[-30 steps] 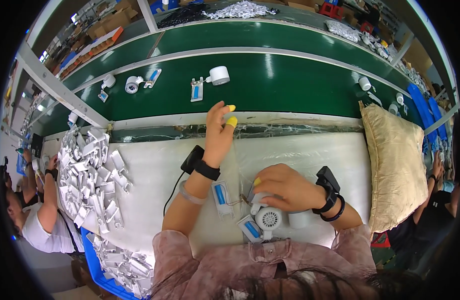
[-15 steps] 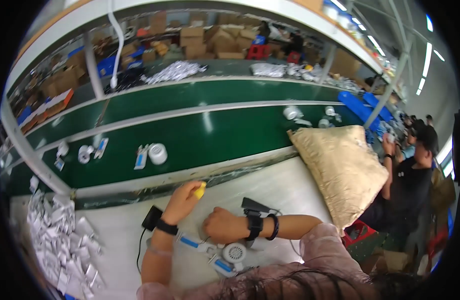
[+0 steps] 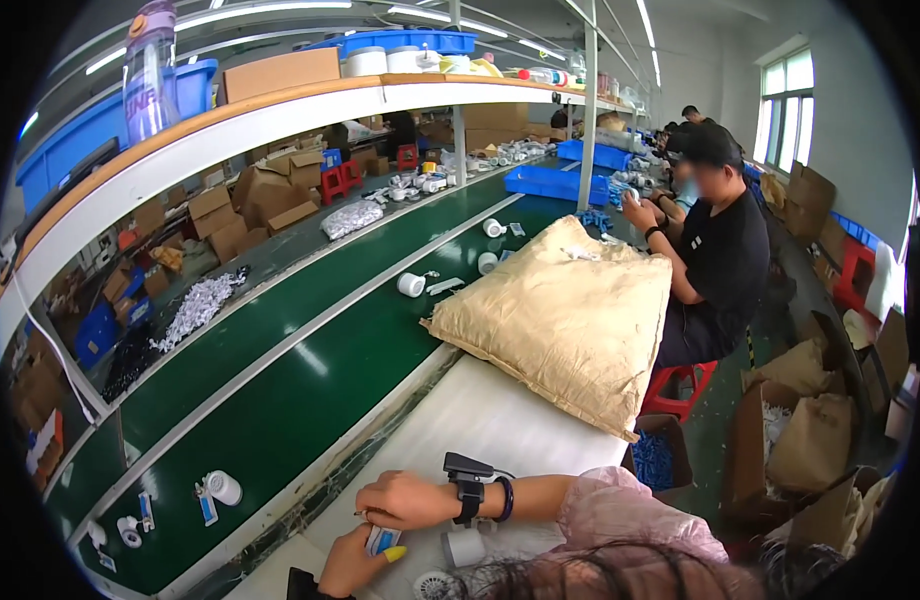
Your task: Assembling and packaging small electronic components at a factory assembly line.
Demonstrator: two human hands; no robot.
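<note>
At the lower middle, my left hand (image 3: pixel 350 562), with a yellow cover on its thumb, is closed on a small white-and-blue flat part (image 3: pixel 383 541). My right hand (image 3: pixel 408 500) lies just above it with curled fingers, close against the left fingers; what it grips, if anything, is hidden. Beside my right wrist stands a white cylindrical housing (image 3: pixel 465 547). A white round piece with a slotted grille (image 3: pixel 435 585) shows at the lower edge, partly cut off by hair.
A big brown paper sack (image 3: pixel 570 325) lies on the white worktop (image 3: pixel 480 405). Beyond runs a green conveyor belt (image 3: pixel 310 385) carrying white housings (image 3: pixel 223 488) and flat parts. At the right a co-worker in black (image 3: pixel 720 250) sits on a red stool (image 3: pixel 680 388), handling a white piece.
The view has swung to the right. My left hand has come beneath my right hand and now holds the white-and-blue part; before, the two hands were apart.
</note>
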